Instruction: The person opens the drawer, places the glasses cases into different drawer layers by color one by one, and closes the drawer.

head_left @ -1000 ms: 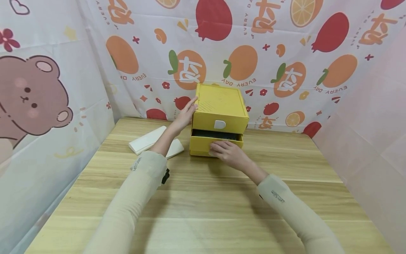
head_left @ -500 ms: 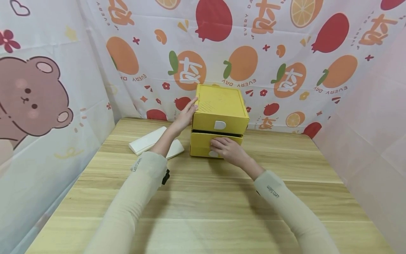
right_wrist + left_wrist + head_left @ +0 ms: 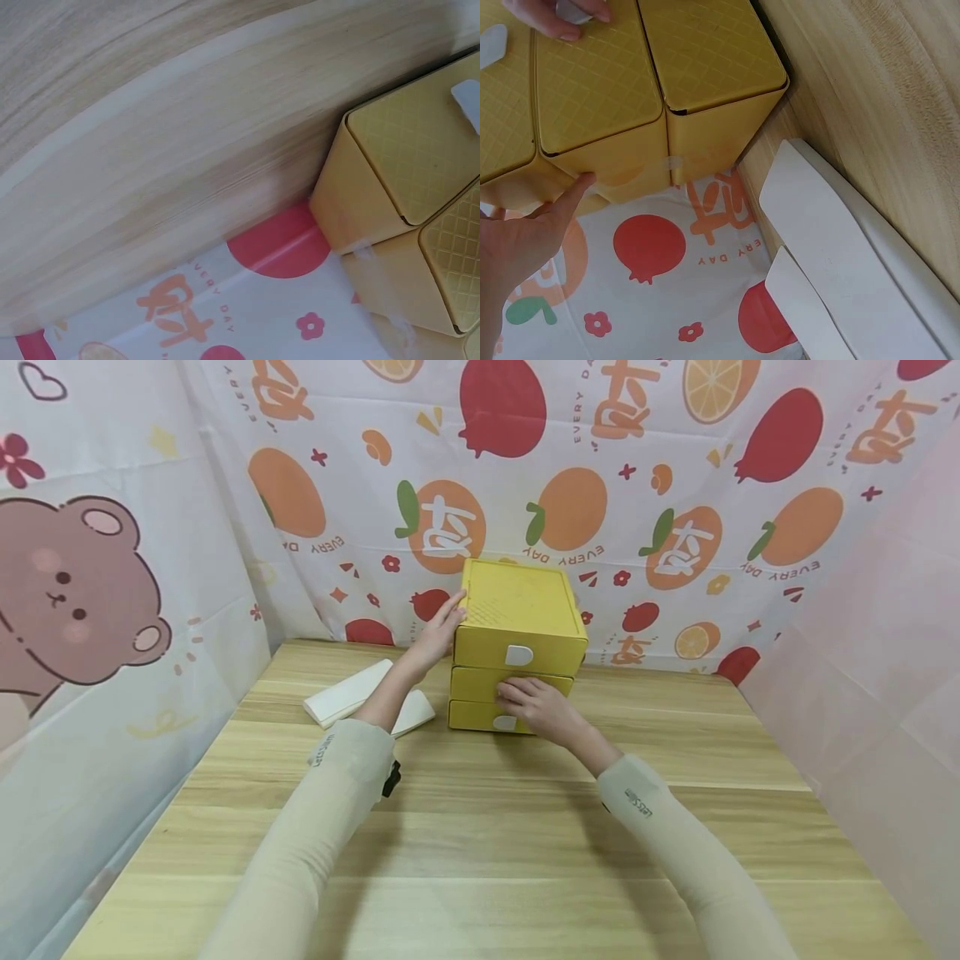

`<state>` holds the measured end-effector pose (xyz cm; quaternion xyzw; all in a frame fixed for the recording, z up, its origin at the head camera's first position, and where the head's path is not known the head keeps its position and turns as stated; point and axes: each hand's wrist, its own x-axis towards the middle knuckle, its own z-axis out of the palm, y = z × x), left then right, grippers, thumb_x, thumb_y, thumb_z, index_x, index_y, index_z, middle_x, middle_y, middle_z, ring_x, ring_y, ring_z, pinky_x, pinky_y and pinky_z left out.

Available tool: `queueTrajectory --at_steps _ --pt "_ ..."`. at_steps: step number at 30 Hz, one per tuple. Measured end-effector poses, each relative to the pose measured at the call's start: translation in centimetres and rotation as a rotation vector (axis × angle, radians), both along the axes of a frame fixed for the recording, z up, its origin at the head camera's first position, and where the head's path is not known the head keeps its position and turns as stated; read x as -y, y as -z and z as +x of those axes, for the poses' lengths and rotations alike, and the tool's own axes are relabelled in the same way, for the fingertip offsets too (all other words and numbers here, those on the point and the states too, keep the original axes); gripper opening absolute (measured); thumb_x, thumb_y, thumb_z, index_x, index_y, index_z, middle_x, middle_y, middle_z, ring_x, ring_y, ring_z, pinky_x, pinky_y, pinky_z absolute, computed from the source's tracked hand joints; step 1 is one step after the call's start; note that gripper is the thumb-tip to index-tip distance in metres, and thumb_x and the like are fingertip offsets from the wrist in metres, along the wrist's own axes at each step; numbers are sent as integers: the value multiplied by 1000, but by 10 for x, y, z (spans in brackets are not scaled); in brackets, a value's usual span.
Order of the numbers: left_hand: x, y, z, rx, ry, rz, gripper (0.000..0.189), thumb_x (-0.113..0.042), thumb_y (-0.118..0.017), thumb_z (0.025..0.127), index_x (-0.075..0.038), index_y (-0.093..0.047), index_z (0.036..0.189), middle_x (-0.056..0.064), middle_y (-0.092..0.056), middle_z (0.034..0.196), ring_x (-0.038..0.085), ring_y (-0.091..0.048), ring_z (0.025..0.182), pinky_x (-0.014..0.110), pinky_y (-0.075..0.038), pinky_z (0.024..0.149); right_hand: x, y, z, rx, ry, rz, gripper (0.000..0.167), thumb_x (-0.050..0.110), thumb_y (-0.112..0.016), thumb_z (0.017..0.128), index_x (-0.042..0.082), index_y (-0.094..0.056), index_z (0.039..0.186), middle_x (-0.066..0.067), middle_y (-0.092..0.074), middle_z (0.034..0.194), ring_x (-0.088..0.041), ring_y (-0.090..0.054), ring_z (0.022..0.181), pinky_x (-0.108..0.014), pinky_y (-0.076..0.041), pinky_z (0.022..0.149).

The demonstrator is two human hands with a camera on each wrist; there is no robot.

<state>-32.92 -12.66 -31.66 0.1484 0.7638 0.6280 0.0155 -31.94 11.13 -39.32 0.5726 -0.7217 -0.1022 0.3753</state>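
Note:
A yellow box with three stacked drawers [image 3: 521,597] stands against the back curtain. Its middle drawer [image 3: 474,683] sits about flush with the top and bottom ones. My right hand [image 3: 547,714] is at this drawer's front; in the left wrist view its fingers pinch the white tab [image 3: 571,11]. My left hand [image 3: 431,643] rests against the box's left side, its fingers extended up to the top edge. In the left wrist view the left hand [image 3: 521,236] touches the side with a fingertip. The right hand is out of frame in the right wrist view.
Two flat white folded pieces [image 3: 348,692] lie on the wooden table [image 3: 480,843] left of the box, partly behind the left forearm. A fruit-print curtain [image 3: 660,410] hangs behind. Another curtain with a bear [image 3: 75,589] is at the left.
The middle drawer, pulled out a second ago with dark contents showing, has slid back into the box as the right hand moved inward. The left hand has stayed on the box's side.

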Motion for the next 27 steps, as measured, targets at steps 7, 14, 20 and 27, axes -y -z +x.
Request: queueTrajectory --at_steps 7,14,20,27 --pt "-2 1 1 2 -3 2 55 -43 -32 98 -27 -16 148 11 -25 145 9 -32 66 27 -34 65 -1 0 1 19 22 7 26 3 -54 86 6 -69 107 -8 -56 116 -23 -51 107 -31 -39 91" --pt "-2 1 1 5 0 9 54 -42 -31 99 -26 -16 148 12 -22 147 18 -39 95 37 -36 80 -3 -9 3 99 -131 -161 19 3 -65 81 2 -68 100 -12 -61 109 -26 -56 101 -34 -44 86" --pt "-4 2 -1 -2 0 14 54 -40 -33 99 -26 -17 148 13 -30 140 10 -27 55 25 -30 57 -11 -39 1 33 -286 -537 17 3 -53 83 3 -69 90 -13 -63 96 -29 -59 86 -35 -49 76" --pt "-1 2 -2 -9 1 27 53 -39 -32 99 -27 -17 148 12 -29 141 7 -24 50 22 -27 51 -18 -83 -8 427 72 -1113 19 0 -54 84 0 -66 99 -12 -58 111 -27 -53 101 -36 -43 82"
